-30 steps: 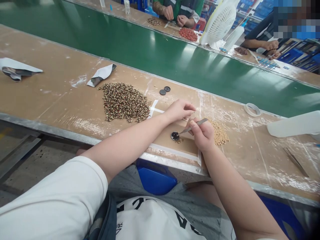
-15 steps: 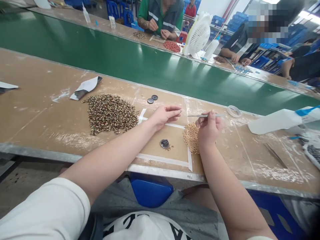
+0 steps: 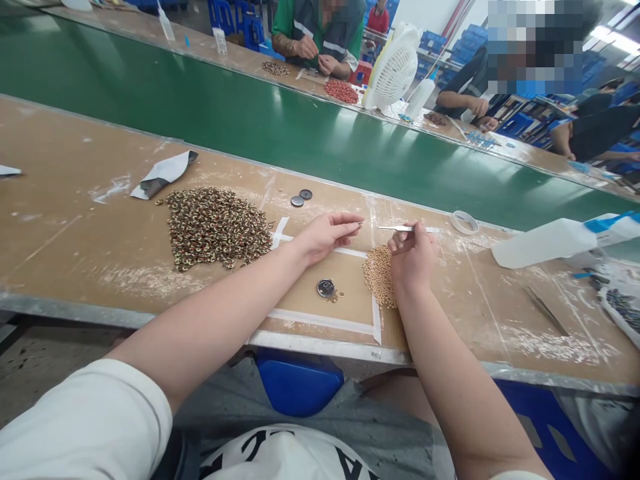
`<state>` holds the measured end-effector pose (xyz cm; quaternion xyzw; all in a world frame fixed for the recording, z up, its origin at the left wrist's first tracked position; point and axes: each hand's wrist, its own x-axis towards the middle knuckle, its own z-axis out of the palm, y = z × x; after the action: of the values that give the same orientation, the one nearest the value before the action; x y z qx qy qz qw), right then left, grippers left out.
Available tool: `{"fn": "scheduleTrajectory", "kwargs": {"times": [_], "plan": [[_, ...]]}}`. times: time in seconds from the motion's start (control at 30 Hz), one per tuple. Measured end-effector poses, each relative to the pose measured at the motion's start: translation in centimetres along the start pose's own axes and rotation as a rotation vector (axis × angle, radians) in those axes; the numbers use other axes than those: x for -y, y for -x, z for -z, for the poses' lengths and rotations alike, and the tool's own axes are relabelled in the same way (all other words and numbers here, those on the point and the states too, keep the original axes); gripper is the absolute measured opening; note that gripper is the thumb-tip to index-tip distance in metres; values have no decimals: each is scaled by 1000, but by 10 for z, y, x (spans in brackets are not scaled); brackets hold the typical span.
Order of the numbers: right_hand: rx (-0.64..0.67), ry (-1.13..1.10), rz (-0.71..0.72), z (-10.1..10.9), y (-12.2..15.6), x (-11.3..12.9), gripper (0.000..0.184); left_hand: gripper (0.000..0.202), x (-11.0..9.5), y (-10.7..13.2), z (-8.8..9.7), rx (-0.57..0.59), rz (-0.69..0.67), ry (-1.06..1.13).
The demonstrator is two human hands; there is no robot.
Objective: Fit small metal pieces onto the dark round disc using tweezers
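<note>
A brown surface (image 3: pixel 65 193), a bright green belt (image 3: pixel 225 113) and speckled and yellow heaps.
The big heap (image 3: pixel 215 230) is all speckly, with dark brown, cream and bits of red, and the small heap (image 3: pixel 379 275) is plain pale yellow. The round disc (image 3: pixel 325 288) is shiny black with a silvery edge, and the thin tool (image 3: pixel 417 229) is silver. White stripes of tape (image 3: pixel 325 322) cross the brown. The big bottle (image 3: pixel 547 242) is cloudy white, the seat (image 3: pixel 300 383) is blue, and the white shirt (image 3: pixel 285 453) has black letters. Across the belt, a little pile (image 3: pixel 341 91) is red and the fan (image 3: pixel 397 67) is white.
</note>
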<state>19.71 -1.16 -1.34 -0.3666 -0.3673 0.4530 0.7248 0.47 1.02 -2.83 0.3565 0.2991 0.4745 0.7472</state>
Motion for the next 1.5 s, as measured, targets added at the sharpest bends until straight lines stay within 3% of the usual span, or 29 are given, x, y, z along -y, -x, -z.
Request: {"fn": "scheduleTrajectory", "kwargs": {"times": [0.17,0.43,0.57,0.63,0.8,0.9,1.2,1.5], "plan": [[-3,-11,-46,1,-3,0,35,19,0,2,-2,25,30,3],[74,206,189,-3,6,-2,38,20,-3,10,-11,-10,63,-74],[103,235,218,-4,10,1,37,19,-4,11,-13,-62,22,-139],[201,228,205,-5,15,3,37,19,-5,10,-13,-88,-19,-204],[593,310,117,-7,34,5,35,21,-7,10,-11,-121,-67,-263],[711,414,120,-7,41,5,34,19,-7,10,-10,-121,-86,-272],[916,642,170,-11,42,10,42,17,-6,9,-9,-109,-90,-256],[944,674,218,-10,41,10,40,19,-5,8,-8,-107,-87,-249]]}}
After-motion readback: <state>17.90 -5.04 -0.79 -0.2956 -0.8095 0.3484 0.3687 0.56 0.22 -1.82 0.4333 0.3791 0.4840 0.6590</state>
